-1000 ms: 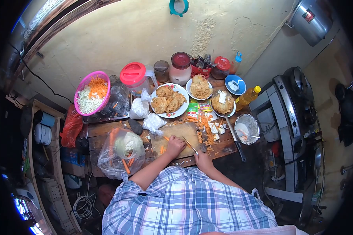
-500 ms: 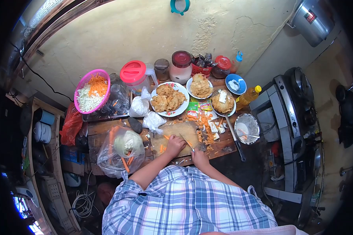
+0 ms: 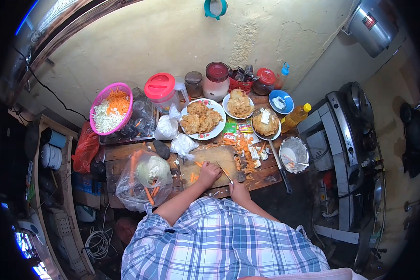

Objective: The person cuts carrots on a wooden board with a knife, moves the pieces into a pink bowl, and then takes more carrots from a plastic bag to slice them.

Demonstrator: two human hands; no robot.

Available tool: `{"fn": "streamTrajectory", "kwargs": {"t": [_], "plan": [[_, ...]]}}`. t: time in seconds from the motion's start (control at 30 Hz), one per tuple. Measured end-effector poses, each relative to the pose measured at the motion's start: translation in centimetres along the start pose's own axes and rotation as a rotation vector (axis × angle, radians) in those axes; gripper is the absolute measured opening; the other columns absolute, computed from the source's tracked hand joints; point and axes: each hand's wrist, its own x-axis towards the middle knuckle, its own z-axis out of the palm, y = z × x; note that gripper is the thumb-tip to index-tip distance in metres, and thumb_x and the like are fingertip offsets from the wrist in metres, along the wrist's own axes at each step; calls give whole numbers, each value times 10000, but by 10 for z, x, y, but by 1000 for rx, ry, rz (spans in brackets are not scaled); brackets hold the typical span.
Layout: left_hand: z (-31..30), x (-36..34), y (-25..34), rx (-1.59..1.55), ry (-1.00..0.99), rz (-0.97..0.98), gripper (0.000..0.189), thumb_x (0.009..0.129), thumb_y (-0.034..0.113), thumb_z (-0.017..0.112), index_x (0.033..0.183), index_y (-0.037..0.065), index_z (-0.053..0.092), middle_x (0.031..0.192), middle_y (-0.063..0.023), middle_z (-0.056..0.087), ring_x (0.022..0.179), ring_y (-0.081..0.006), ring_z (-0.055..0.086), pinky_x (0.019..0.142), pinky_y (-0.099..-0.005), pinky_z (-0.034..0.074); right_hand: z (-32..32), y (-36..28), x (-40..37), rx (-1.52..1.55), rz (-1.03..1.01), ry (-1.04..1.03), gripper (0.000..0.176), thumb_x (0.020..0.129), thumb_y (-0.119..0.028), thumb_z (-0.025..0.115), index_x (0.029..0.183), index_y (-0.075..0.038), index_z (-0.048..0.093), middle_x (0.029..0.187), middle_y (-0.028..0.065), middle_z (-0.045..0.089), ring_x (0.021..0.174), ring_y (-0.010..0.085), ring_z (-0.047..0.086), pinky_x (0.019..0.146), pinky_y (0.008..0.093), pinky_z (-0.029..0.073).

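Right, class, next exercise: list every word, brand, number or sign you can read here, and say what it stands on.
Nothing is clear enough to quote.
Small green-and-white rectangular packet: lettering too small and blurred.
Small yellow packet with red lettering: too small and blurred.
Red label on the hanging silver metal pot: too blurred.

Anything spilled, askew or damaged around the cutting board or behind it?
Carrot peelings lie loose on the wooden table, right of the cutting board, outside any bowl. The wall behind has a thin crack and a rough, worn-looking patch. I see no liquid spill.
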Motion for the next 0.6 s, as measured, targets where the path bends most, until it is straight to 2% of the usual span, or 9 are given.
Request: {"fn": "streamTrajectory", "kwargs": {"t": [0.4, 0.6], "plan": [[5, -4, -1, -2, -14, -22, 76, 686, 189, 675, 715, 130, 638, 726, 10, 598, 715, -165, 555, 751, -363, 386, 16, 1, 13, 27, -13, 20, 245, 902, -222, 509, 903, 22, 525, 719, 293, 604, 707, 471, 601, 643, 550, 473], [1, -1, 0, 8, 2, -14, 80, 687, 190, 674, 703, 125, 630, 718, 6, 597, 710, -169, 553, 748, -366, 383, 4, -4, 0, 72, 62, -32, 282, 907, -257, 491, 925, 22, 529, 769, 292, 614, 760, 471, 606, 688, 550, 477]]}}
